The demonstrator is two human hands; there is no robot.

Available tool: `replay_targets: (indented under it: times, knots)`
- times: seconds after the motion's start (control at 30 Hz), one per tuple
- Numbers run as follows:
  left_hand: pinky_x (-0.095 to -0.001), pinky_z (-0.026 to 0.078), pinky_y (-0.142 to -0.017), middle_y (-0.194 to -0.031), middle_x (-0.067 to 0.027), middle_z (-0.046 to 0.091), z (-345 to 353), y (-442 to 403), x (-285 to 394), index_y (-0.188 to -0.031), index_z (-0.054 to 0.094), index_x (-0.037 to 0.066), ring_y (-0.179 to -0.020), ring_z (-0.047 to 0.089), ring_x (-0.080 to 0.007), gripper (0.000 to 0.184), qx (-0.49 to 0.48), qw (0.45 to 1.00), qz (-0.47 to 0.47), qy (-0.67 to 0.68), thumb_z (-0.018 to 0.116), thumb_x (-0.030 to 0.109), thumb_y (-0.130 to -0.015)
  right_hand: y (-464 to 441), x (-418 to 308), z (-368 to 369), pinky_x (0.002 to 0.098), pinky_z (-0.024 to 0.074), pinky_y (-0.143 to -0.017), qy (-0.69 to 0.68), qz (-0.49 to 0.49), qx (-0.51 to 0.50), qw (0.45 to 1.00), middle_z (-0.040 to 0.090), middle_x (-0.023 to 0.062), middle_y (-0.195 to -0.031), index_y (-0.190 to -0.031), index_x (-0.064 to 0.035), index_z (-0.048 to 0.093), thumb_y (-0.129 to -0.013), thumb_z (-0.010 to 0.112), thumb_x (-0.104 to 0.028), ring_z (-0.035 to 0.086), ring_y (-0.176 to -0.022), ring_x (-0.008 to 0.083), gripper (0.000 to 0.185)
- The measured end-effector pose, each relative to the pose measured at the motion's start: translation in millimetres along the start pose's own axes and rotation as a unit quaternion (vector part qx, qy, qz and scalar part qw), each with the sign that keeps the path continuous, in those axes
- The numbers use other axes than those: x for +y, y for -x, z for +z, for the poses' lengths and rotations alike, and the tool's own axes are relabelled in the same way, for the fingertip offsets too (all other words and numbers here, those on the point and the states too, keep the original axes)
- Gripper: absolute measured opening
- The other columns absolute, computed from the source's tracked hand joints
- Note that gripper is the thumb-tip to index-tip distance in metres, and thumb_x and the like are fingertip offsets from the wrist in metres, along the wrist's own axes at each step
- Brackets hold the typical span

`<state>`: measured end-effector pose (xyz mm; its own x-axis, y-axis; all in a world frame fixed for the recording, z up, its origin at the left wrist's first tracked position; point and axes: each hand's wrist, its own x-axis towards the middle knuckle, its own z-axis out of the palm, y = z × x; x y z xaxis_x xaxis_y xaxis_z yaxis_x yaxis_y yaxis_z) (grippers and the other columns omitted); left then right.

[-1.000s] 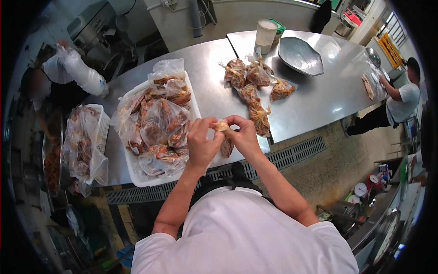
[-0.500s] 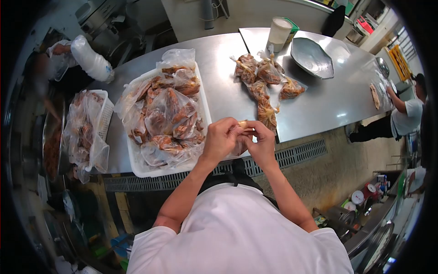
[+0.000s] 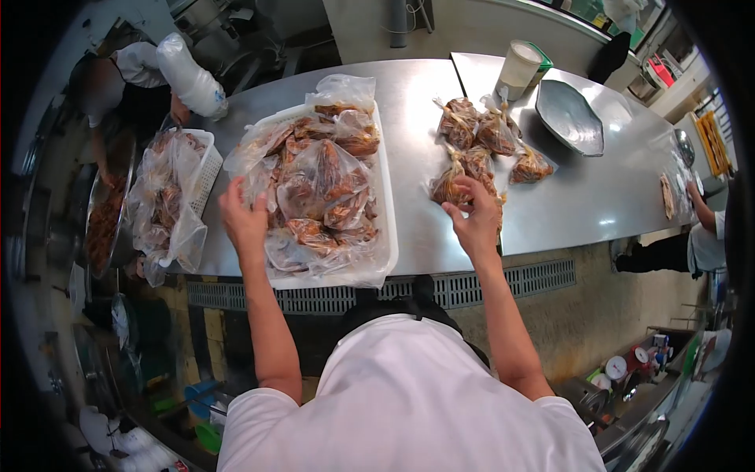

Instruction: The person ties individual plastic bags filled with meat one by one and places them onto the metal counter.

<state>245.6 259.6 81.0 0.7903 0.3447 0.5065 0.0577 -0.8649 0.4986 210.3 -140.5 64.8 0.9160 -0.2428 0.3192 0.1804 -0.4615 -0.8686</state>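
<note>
My left hand (image 3: 245, 218) is open with its fingers apart, over the left edge of a white tray (image 3: 387, 197) heaped with clear bags of reddish-brown meat (image 3: 324, 179). My right hand (image 3: 476, 212) has its fingers apart and holds nothing; it is at the near side of a tied bag (image 3: 448, 186). That bag lies on the steel table among several other tied bags, such as one at the right (image 3: 530, 167) and one at the back (image 3: 459, 123). Whether my right fingertips touch the bag is hard to tell.
A grey platter (image 3: 570, 118) and a whitish container (image 3: 519, 69) stand at the back right. To the left are a white basket (image 3: 206, 177) of bagged meat and a person (image 3: 141, 67) beside a metal pan (image 3: 118, 204). Another person (image 3: 704, 236) stands far right.
My hands were together at a small tied bag; now they are apart, my left over the tray and my right by the group of bags. That bag has left my fingers. The view has shifted left.
</note>
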Motion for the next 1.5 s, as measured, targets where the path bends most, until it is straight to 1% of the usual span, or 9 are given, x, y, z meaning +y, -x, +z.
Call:
replay_targets:
  times: [0.2, 0.57, 0.8, 0.93, 1.1, 1.2, 1.23, 1.43, 1.5]
  knots:
    - [-0.0388, 0.051, -0.082, -0.098, -0.0152, 0.069, 65, -73, -99, -0.120, 0.067, 0.006, -0.087, 0.065, -0.0288, 0.045, -0.043, 0.999, 0.013, -0.014, 0.082, 0.021, -0.080, 12, -21, 41, 0.0341, 0.0584, -0.077, -0.061, -0.015, -0.145, 0.987, 0.068, 0.0086, -0.115, -0.119, -0.0073, 0.063, -0.077, 0.079, 0.002, 0.068, -0.101, 0.0239, 0.046]
    - [-0.0275, 0.046, -0.061, -0.075, -0.0094, 0.065, -50, -73, 119, -0.089, 0.069, -0.002, -0.064, 0.058, -0.0131, 0.016, -0.121, 0.952, 0.148, 0.239, 0.077, 0.012, -0.087, -25, -144, 94, 0.0335, 0.0591, -0.076, -0.210, -0.170, -0.159, 0.950, 0.066, 0.0090, -0.124, -0.120, -0.0079, 0.067, -0.077, 0.083, -0.006, 0.067, -0.101, 0.0213, 0.047]
    - [-0.0288, 0.049, -0.072, -0.086, -0.0051, 0.067, -53, -1, 151, -0.100, 0.072, 0.003, -0.079, 0.064, -0.0168, 0.027, -0.121, 0.938, 0.202, 0.253, 0.084, 0.013, -0.078, -33, -98, 119, 0.0313, 0.0515, -0.066, -0.150, -0.155, -0.233, 0.948, 0.070, 0.0085, -0.073, -0.096, -0.0012, 0.075, -0.083, 0.074, -0.004, 0.061, -0.063, 0.0220, 0.013]
    - [-0.0292, 0.050, -0.071, -0.081, -0.0056, 0.068, -19, 35, 107, -0.100, 0.073, 0.001, -0.080, 0.065, -0.0133, 0.027, -0.350, 0.895, 0.109, 0.255, 0.084, 0.011, -0.078, -29, -101, 65, 0.0300, 0.0516, -0.064, -0.228, -0.055, -0.280, 0.931, 0.071, 0.0054, -0.080, -0.097, -0.0007, 0.075, -0.086, 0.073, -0.002, 0.063, -0.067, 0.0129, 0.011]
    - [-0.0282, 0.051, -0.065, -0.078, -0.0047, 0.068, -42, 10, 112, -0.089, 0.073, -0.002, -0.072, 0.065, -0.0144, 0.017, -0.166, 0.931, 0.109, 0.306, 0.078, -0.006, -0.073, -28, -104, 25, 0.0288, 0.0552, -0.066, -0.180, 0.024, -0.209, 0.961, 0.066, 0.0031, -0.088, -0.094, 0.0006, 0.075, -0.088, 0.077, -0.006, 0.064, -0.074, 0.0122, 0.010]
    - [-0.0281, 0.051, -0.064, -0.077, -0.0034, 0.066, -23, 28, 139, -0.094, 0.074, 0.000, -0.073, 0.066, -0.0134, 0.020, -0.305, 0.865, 0.028, 0.397, 0.076, -0.007, -0.075, -27, -116, 34, 0.0266, 0.0567, -0.076, -0.196, 0.026, -0.252, 0.947, 0.069, 0.0050, -0.098, -0.101, 0.0005, 0.074, -0.090, 0.075, -0.006, 0.066, -0.089, 0.0140, 0.013]
    - [-0.0269, 0.048, -0.060, -0.076, -0.0023, 0.065, -13, 19, 126, -0.101, 0.074, 0.001, -0.068, 0.062, -0.0110, 0.024, -0.333, 0.874, 0.234, 0.265, 0.076, -0.005, -0.078, -25, -112, 40, 0.0266, 0.0567, -0.076, -0.199, 0.022, -0.254, 0.946, 0.069, 0.0050, -0.098, -0.101, 0.0005, 0.074, -0.090, 0.075, -0.006, 0.066, -0.089, 0.0140, 0.013]
    - [-0.0254, 0.040, -0.055, -0.075, 0.0006, 0.060, -18, 24, 155, -0.097, 0.071, -0.004, -0.062, 0.049, -0.0041, 0.016, -0.257, 0.854, 0.047, 0.451, 0.075, -0.002, -0.082, -6, -86, 62, 0.0426, 0.0365, -0.114, -0.223, -0.144, -0.191, 0.945, 0.054, 0.0119, -0.143, -0.144, -0.0050, 0.047, -0.066, 0.093, -0.033, 0.051, -0.133, 0.0298, 0.094]
    - [-0.0227, 0.043, -0.060, -0.082, 0.0012, 0.061, -28, 26, 179, -0.096, 0.070, -0.005, -0.069, 0.053, -0.0034, 0.013, -0.239, 0.863, 0.080, 0.438, 0.074, -0.005, -0.083, 15, -70, 87, 0.0424, 0.0373, -0.113, -0.126, -0.148, -0.176, 0.965, 0.057, 0.0127, -0.139, -0.138, -0.0046, 0.052, -0.069, 0.090, -0.030, 0.053, -0.130, 0.0293, 0.082]
